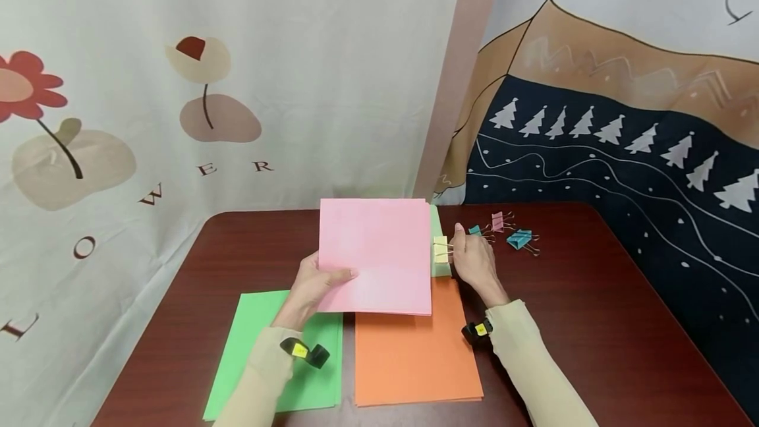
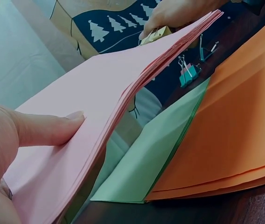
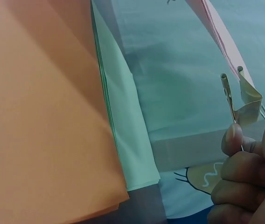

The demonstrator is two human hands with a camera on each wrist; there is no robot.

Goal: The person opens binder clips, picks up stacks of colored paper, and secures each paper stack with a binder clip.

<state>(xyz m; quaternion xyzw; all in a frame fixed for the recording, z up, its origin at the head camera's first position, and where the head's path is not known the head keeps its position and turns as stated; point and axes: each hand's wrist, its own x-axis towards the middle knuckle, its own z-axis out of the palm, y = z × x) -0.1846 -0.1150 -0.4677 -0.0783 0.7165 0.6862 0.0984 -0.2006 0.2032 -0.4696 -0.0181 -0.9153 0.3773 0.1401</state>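
Note:
My left hand (image 1: 308, 285) grips a stack of pink paper (image 1: 379, 242) at its lower left edge, thumb on top, holding it raised above the table. In the left wrist view the pink sheets (image 2: 104, 93) bend in a curve. Beside the stack's right edge, my right hand (image 1: 474, 256) pinches a pale yellow binder clip (image 1: 441, 249) by its wire handles. The right wrist view shows the clip (image 3: 251, 112) with its mouth spread apart, right by the edge of the pink stack (image 3: 223, 42).
Orange paper (image 1: 418, 368) lies below the pink stack, with light green paper (image 1: 440, 270) behind it. Another green stack (image 1: 320, 374) is at the left. Past my right hand lie a pink binder clip (image 1: 497, 221) and two teal ones (image 1: 520, 238). Curtains hang around the table.

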